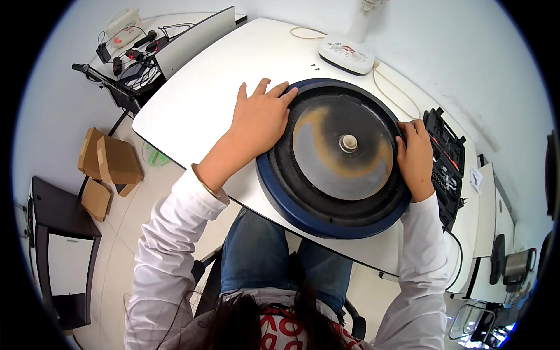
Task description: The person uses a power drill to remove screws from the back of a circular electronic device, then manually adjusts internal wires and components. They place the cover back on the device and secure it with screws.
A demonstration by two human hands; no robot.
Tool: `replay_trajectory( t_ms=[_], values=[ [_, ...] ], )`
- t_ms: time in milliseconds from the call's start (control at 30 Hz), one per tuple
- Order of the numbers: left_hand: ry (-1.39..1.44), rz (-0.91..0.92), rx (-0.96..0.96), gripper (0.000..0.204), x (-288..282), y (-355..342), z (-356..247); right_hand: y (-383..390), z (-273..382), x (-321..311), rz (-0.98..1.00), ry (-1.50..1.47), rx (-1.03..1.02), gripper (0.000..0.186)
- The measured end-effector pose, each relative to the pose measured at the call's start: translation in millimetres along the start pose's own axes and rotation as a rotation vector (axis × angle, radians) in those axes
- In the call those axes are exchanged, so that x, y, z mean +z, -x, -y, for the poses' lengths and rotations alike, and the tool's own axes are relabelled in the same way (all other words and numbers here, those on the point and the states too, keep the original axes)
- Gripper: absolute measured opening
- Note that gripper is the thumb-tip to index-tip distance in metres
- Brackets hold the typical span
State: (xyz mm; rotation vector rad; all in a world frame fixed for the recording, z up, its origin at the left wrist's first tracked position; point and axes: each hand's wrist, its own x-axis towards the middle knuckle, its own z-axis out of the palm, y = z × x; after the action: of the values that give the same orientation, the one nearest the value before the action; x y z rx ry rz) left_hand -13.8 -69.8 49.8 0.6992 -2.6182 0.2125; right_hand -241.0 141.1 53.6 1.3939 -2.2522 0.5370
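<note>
A large round dark blue appliance (279, 202) lies on the white table in front of me. Inside its black ring is a grey metal disc (318, 166) with brown heat stains, and a small pale knob (348, 143) stands at the centre. My left hand (261, 116) rests at the upper left of the rim, its fingers spread and some fingertips touching the black ring. On the right side, the bent fingers of my right hand (415, 154) grip the rim. The underside of the appliance is hidden.
Right of the appliance lies an open black tool case (446, 169). A white stand base (347, 53) with a cable stands behind, near two small screws (315, 66). Cardboard boxes (111, 157) and a dark cabinet (64, 216) are at the left on the floor.
</note>
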Motion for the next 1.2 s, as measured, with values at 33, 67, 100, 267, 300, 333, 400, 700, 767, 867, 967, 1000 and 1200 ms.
replay_trajectory(
  t_ms=[33,67,100,267,300,333,400,700,767,867,967,1000,1200],
  values=[
    [-0.006,-0.002,0.005,0.040,0.1,-0.4,0.4,0.7,2.9,-0.6,-0.019,0.048,-0.021,0.023],
    [-0.011,-0.004,0.011,0.039,-0.1,-1.0,0.6,1.2,5.2,-1.0,-0.038,0.096,-0.041,0.023],
    [-0.021,-0.004,0.018,0.039,-0.3,-1.3,-0.1,1.7,5.8,-1.1,-0.024,0.103,-0.039,0.024],
    [0.037,-0.021,0.018,0.040,1.4,-1.2,1.1,1.2,-1.6,3.9,-0.015,0.081,-0.050,0.027],
    [0.056,-0.026,0.023,0.043,2.1,-2.1,0.6,0.3,-5.4,5.7,-0.010,0.045,-0.024,0.026],
    [0.103,-0.028,0.010,0.043,3.3,-2.8,-0.4,-0.4,-9.7,8.5,-0.006,0.008,0.001,0.026],
    [0.189,-0.027,-0.018,0.046,5.8,-2.5,-1.1,-3.7,-12.9,11.7,0.004,-0.015,0.031,0.026],
    [0.310,-0.026,-0.060,0.050,7.0,1.3,7.3,-12.9,-10.4,8.0,-0.049,-0.152,0.059,0.020],
    [0.334,-0.009,-0.070,0.051,7.2,1.7,9.1,-16.1,-10.0,6.1,-0.061,-0.190,0.047,0.019],
    [0.398,0.034,-0.098,0.052,7.9,1.0,10.2,-15.9,-11.8,4.9,-0.064,-0.239,0.037,0.017],
    [0.399,0.055,-0.084,0.053,8.7,-3.5,10.5,-16.2,-16.9,8.3,-0.038,-0.256,0.070,0.017],
    [0.384,0.062,-0.076,0.053,9.4,-3.7,11.3,-16.0,-16.0,8.2,-0.033,-0.261,0.071,0.016],
    [0.357,0.128,-0.010,0.058,10.5,-9.0,12.0,-16.7,-15.6,9.7,-0.022,-0.209,0.038,0.017]
  ],
)
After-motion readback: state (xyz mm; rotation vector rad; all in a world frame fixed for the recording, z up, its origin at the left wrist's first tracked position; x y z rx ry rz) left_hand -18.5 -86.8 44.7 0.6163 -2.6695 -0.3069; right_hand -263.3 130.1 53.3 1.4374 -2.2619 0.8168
